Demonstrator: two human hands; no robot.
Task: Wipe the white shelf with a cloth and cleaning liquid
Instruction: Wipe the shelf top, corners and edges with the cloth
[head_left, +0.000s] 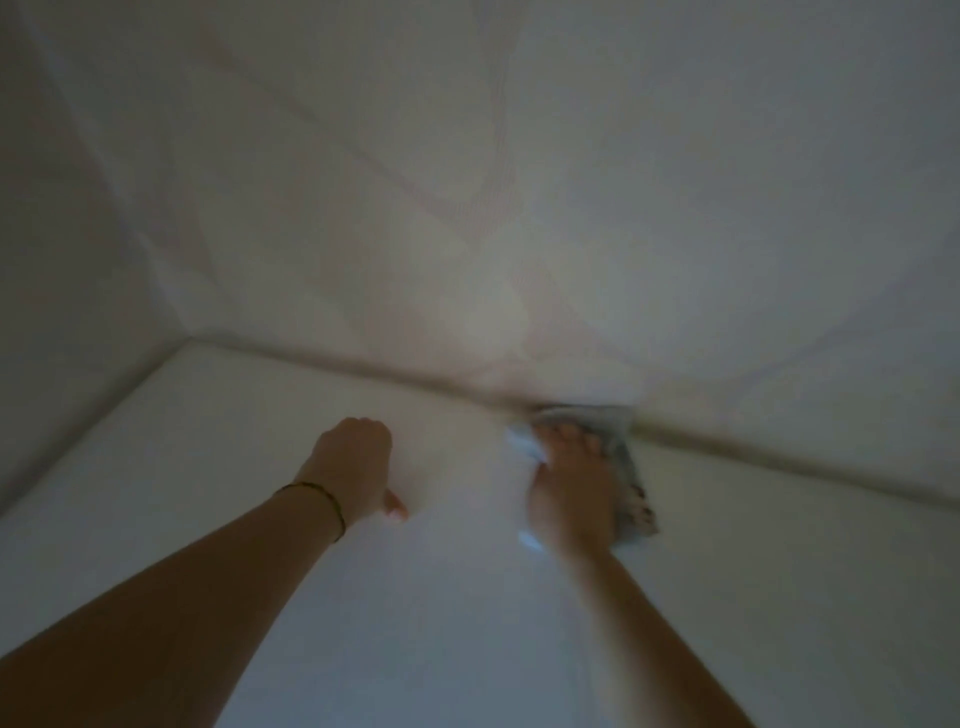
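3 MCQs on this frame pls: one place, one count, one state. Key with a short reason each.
1. Where on the shelf does the cloth lie?
A) at the front edge
B) by the seam with the back wall
C) up on the left wall

2. How many hands touch the cloth?
A) none
B) one
C) two

3. The right hand is:
A) laid on the cloth, fingers out
B) a fist lifted clear of the shelf
C) pinching a bottle

Key:
1 B: the cloth sits where the shelf meets the back wall.
2 B: only the right hand is on it; the left hand rests apart on bare shelf.
3 A: its fingers lie spread over the cloth.
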